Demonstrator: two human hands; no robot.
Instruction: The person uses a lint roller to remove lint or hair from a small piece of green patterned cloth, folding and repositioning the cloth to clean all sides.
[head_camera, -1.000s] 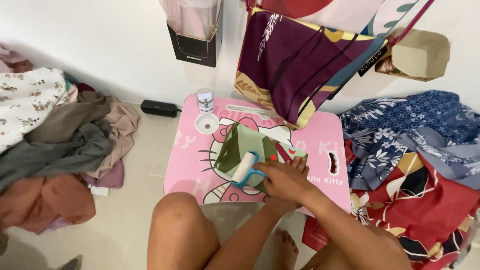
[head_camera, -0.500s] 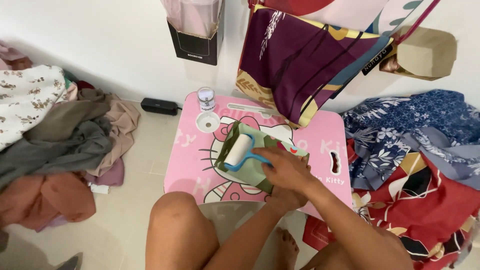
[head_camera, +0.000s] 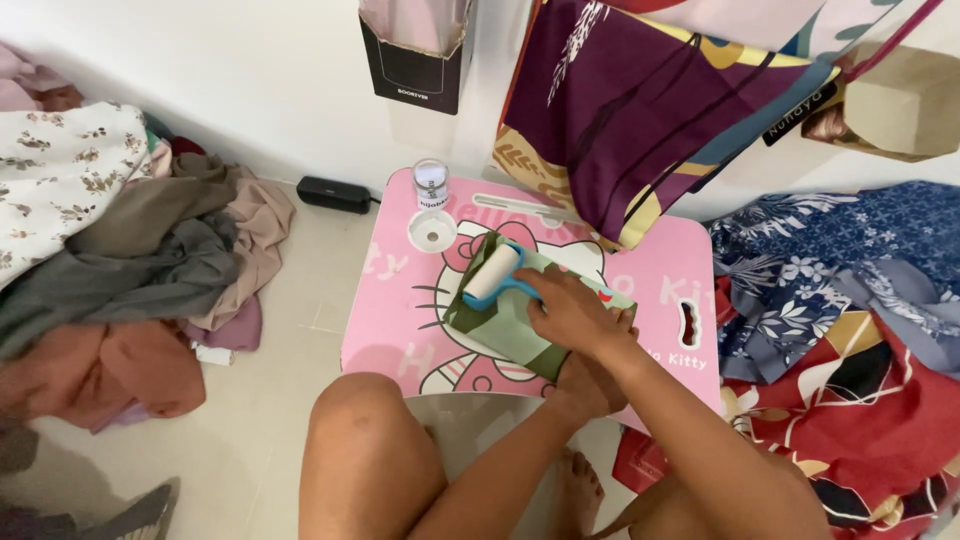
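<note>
small jar (head_camera: 431, 184) upright beside table's cup recess (head_camera: 433, 231)

My roller (head_camera: 494, 273) was white with a blue handle. The folded cloth (head_camera: 503, 318) under it was green with red spots. The little table (head_camera: 390, 310) was pink with a white cartoon cat. A purple and yellow cloth (head_camera: 640, 110) hung behind. Blue flowery cloth (head_camera: 820, 240) lay beside.
</note>
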